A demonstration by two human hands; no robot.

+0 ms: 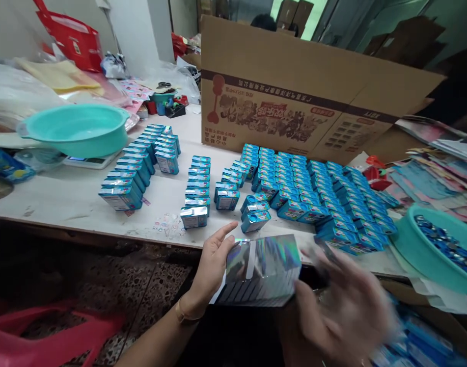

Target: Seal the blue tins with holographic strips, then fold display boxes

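Observation:
My left hand (212,270) grips a shiny silver holographic box (264,272) by its left end, thumb along the top edge and index finger stretched forward. The box is held just in front of the table edge. Beside its right end is my right hand (344,300), smeared by motion; its thumb is near the box's corner, and I cannot tell whether it touches or holds anything. Beyond the box, small blue boxes (256,220) stand close to the table's front edge. More blue boxes (195,216) stand in rows to the left and right.
A large cardboard carton (313,92) stands behind the rows. At left, a turquoise basin (76,130) rests over a white scale (91,161). Another turquoise basin (409,244) at right holds small blue and silver pieces. A red stool (46,331) is below left.

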